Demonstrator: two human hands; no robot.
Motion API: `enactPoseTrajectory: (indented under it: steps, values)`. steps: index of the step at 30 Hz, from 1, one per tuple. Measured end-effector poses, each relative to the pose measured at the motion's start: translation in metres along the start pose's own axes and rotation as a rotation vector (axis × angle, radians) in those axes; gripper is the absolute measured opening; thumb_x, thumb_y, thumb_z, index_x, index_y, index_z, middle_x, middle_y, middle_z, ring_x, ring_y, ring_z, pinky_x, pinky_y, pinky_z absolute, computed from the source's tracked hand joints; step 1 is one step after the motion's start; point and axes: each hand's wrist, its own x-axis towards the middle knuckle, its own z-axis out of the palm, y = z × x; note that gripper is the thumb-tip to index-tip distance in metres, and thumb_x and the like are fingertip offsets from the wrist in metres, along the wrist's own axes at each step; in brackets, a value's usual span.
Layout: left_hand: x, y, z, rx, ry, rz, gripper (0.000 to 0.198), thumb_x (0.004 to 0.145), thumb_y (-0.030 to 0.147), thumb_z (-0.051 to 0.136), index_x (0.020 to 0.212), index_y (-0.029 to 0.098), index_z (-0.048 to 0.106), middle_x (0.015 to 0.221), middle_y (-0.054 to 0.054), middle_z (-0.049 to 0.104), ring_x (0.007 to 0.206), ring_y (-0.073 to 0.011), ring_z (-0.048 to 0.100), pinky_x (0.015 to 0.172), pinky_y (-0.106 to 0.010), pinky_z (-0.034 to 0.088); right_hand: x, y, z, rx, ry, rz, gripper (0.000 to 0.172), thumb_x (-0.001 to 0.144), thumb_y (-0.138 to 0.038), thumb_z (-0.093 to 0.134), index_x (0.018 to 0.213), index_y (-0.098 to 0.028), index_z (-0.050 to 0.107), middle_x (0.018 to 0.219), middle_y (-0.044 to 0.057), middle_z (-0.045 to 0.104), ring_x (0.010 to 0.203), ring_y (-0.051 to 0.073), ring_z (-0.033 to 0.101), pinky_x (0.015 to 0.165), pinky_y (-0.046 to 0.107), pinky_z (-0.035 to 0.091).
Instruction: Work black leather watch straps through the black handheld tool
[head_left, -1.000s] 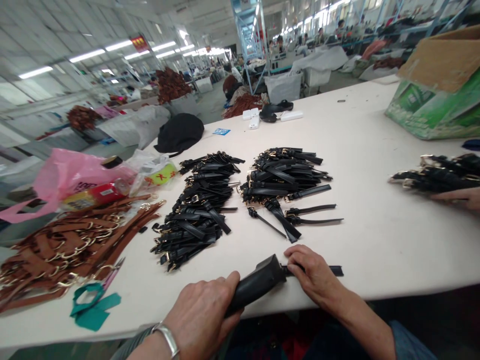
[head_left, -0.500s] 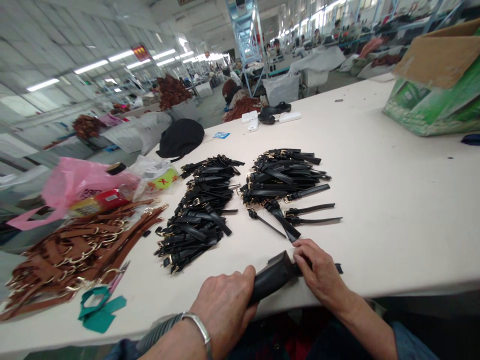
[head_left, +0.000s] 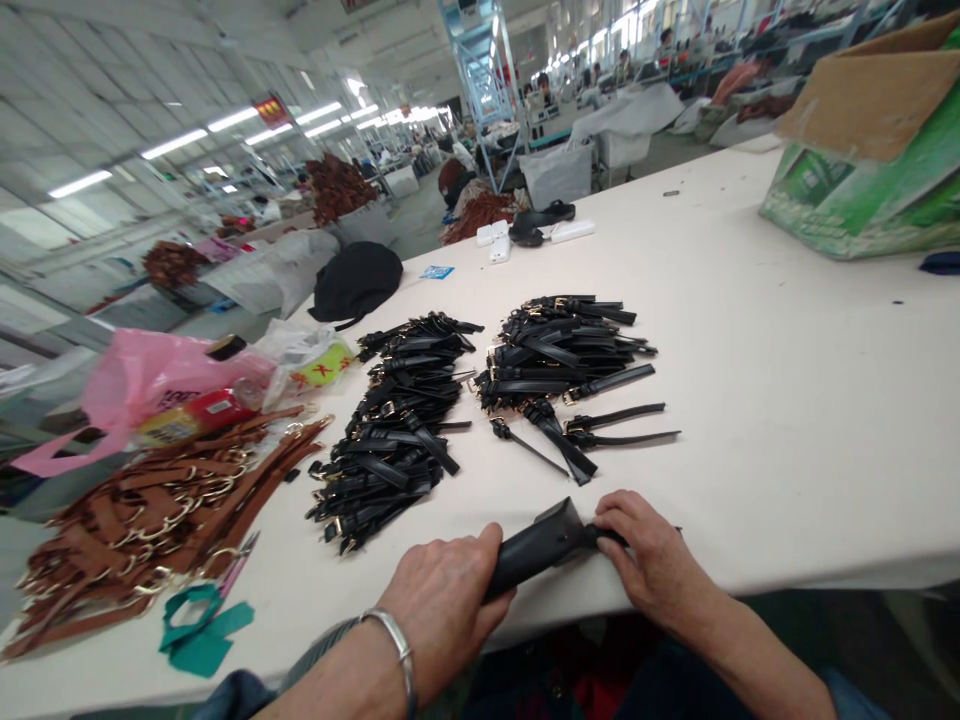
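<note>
My left hand is wrapped around a black tube-shaped tool with a flared, open mouth pointing right. Behind that wrist runs something grey and ribbed; whether it is a hose or a cuff I cannot tell. Just beyond the mouth, my right hand pinches a black strap, mostly covered by the fingers. Ahead of both hands lie two heaps of black buckle straps, a left heap and a right heap. Several loose straps rest in front of the right heap, among them a thin one.
Brown straps with gold rings cover the table's left side, beside scissors and a teal cloth strip. A pink bag and black cap lie farther back. A green carton stands at the right.
My right hand has shifted slightly right and down with the strap. The tool's mouth stays beside it, and the view has tilted a little.
</note>
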Motion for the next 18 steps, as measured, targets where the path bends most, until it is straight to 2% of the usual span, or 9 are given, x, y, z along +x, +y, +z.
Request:
enactPoseTrajectory:
  steps: [5, 9, 14, 18]
  values:
    - [-0.009, -0.012, 0.004, -0.036, -0.010, -0.027, 0.025, 0.079, 0.037, 0.041, 0.098, 0.023, 0.048, 0.085, -0.006, 0.064, 0.079, -0.0253, 0.059, 0.067, -0.035, 0.044, -0.001, -0.002, 0.001, 0.008, 0.021, 0.005, 0.020, 0.075, -0.008, 0.047, 0.091, -0.018, 0.055, 0.095, 0.008, 0.051, 0.090, 0.021, 0.048, 0.080, 0.038, 0.044]
    - [-0.011, -0.009, 0.005, 0.004, -0.041, 0.007, 0.021, 0.078, 0.035, 0.042, 0.095, 0.025, 0.048, 0.082, -0.005, 0.064, 0.076, -0.0260, 0.060, 0.065, -0.036, 0.044, -0.001, -0.004, -0.001, 0.014, 0.034, 0.005, 0.020, 0.076, -0.010, 0.048, 0.091, -0.018, 0.057, 0.094, 0.008, 0.052, 0.089, 0.021, 0.049, 0.079, 0.036, 0.044]
    - [0.000, -0.001, 0.006, 0.023, 0.026, 0.017, 0.018, 0.076, 0.034, 0.044, 0.091, 0.024, 0.047, 0.080, -0.005, 0.064, 0.074, -0.0261, 0.060, 0.062, -0.034, 0.043, -0.001, -0.001, -0.001, 0.025, 0.019, 0.019, 0.021, 0.076, -0.009, 0.046, 0.091, -0.018, 0.058, 0.094, 0.007, 0.053, 0.090, 0.019, 0.050, 0.081, 0.035, 0.044]
    - [0.002, -0.006, 0.018, -0.054, 0.060, 0.001, 0.019, 0.078, 0.037, 0.042, 0.091, 0.024, 0.047, 0.080, -0.003, 0.064, 0.075, -0.0231, 0.060, 0.061, -0.030, 0.041, 0.000, 0.000, 0.000, 0.020, 0.022, 0.021, 0.020, 0.076, -0.008, 0.046, 0.090, -0.018, 0.058, 0.094, 0.007, 0.053, 0.091, 0.019, 0.050, 0.081, 0.034, 0.044]
